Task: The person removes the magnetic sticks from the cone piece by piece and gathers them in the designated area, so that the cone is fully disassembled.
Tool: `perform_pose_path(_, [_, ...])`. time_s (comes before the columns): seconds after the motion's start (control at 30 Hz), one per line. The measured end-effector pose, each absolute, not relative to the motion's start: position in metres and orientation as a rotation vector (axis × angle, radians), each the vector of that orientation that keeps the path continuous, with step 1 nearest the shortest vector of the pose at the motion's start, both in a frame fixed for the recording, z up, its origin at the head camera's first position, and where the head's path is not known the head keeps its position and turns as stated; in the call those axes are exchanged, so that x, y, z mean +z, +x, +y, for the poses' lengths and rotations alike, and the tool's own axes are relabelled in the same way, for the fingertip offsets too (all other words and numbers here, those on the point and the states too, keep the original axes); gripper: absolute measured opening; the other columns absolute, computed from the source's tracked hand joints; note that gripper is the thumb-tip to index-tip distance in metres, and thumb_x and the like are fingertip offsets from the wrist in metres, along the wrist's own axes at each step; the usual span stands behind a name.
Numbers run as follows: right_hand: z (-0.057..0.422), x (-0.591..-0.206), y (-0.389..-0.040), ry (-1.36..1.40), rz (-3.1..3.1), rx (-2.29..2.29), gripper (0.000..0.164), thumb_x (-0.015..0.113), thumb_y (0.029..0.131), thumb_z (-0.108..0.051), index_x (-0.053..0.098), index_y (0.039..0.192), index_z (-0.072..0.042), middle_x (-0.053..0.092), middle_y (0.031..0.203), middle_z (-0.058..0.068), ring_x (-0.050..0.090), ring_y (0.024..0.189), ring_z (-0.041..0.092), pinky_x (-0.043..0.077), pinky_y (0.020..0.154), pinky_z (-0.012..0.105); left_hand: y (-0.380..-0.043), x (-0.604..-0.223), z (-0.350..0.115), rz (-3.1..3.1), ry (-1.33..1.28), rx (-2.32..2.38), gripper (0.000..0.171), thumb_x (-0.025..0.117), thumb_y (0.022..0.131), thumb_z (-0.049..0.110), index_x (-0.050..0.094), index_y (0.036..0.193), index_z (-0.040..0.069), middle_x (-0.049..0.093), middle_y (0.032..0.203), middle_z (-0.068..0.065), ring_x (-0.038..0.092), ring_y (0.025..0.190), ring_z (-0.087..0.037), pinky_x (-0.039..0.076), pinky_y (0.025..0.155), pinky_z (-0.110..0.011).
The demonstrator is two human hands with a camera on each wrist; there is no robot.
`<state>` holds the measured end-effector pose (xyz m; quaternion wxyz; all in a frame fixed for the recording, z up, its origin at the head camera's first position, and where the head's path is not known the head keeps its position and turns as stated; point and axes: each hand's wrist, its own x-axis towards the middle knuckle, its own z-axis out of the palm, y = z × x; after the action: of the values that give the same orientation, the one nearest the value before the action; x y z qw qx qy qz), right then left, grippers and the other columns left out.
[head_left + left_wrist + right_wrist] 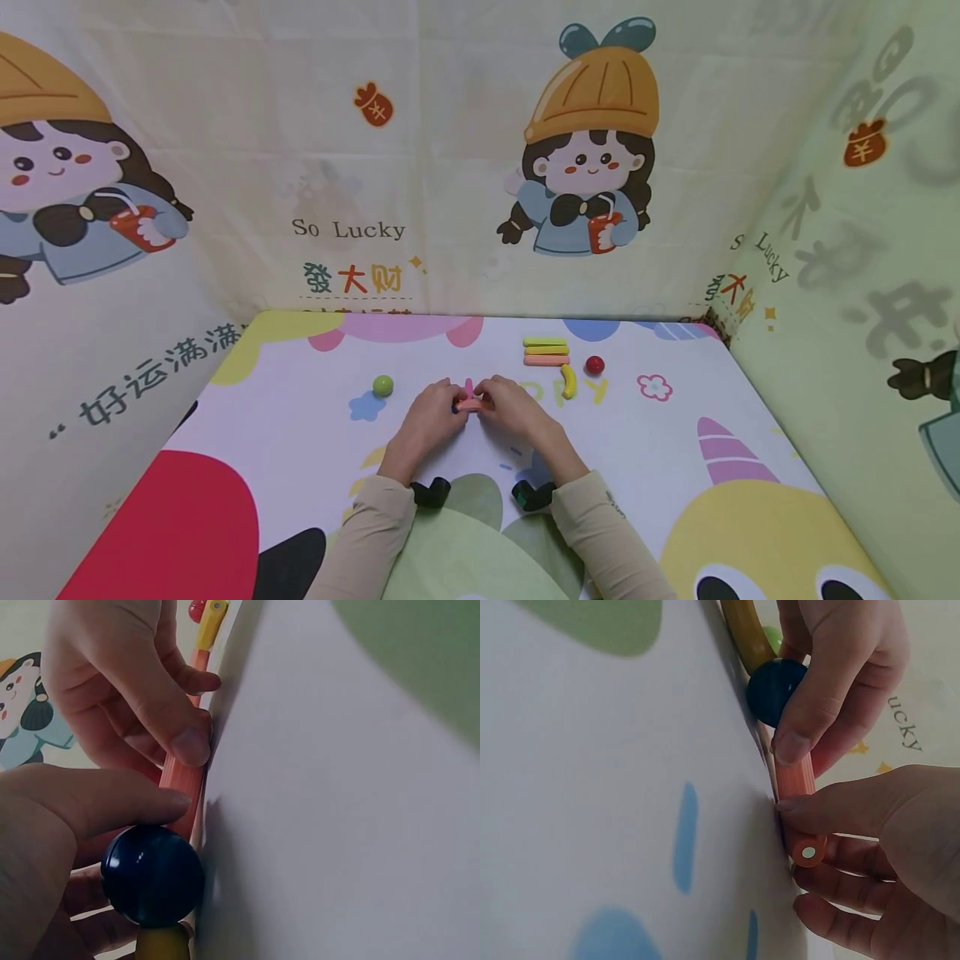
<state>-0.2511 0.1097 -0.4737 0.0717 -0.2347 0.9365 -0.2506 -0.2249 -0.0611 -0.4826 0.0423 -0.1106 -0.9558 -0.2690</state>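
Note:
A ridged pink toy stick (471, 405) lies crosswise between both hands. My left hand (435, 412) pinches its left part, with the thumb on top in the left wrist view. Thumb and fingers of my right hand (513, 407) pinch the right part; a pale round dot shows on the stick's end face (808, 853). Right by the left thumb, a glossy dark blue ball (152, 876) sits at the stick's left end. Beyond the ball is a curved yellow piece (744, 630), mostly hidden in the head view. Another pink piece (468, 387) stands out behind the hands.
Back right of the hands lie two yellow-green sticks (546, 346), a pink stick (547, 361), a curved yellow piece (568, 382) and a red ball (595, 365). A green ball (382, 386) is on the left. Printed cloth covers the table (300, 433) and walls.

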Motion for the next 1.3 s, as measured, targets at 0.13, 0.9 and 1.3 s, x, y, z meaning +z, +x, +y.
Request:
perform_pose_path(0.13, [0.1100,-0.4745,-0.2508,-0.700,2.825,-0.752,0.029,0.071,0.093,-0.021,0.068,0.120,-0.010,0.065,0.108,0.006,0.059,0.094,0.018,0.055,0.093,0.036,-0.2252,-0.4819,-0.0615,-2.939,-0.334,-0.832,0.020,0.076,0.088,0.018,0.073,0.103,0.006,0.074,0.110,-0.013,0.052,0.136,-0.037,0.043,0.111,-0.049])
perform_pose_path(0.9, [0.1117,-0.4779,-0.2496,-0.760,2.864,-0.728,0.026,0.071,0.093,-0.027,0.071,0.115,-0.013,0.063,0.102,0.003,0.056,0.089,0.015,0.054,0.088,0.033,-0.2256,-0.4847,-0.0594,-2.940,-0.328,-0.811,0.017,0.075,0.088,0.016,0.075,0.102,0.006,0.075,0.109,-0.013,0.052,0.136,-0.038,0.045,0.109,-0.049])
perform_pose_path(1.3, [0.1148,-0.4791,-0.2498,-0.662,2.947,-0.637,0.024,0.071,0.093,-0.020,0.069,0.114,-0.008,0.062,0.103,0.006,0.056,0.089,0.017,0.055,0.090,0.034,-0.2252,-0.4861,-0.0580,-2.971,-0.305,-0.772,0.020,0.073,0.088,0.014,0.075,0.106,0.006,0.074,0.099,-0.010,0.058,0.128,-0.035,0.052,0.097,-0.045])
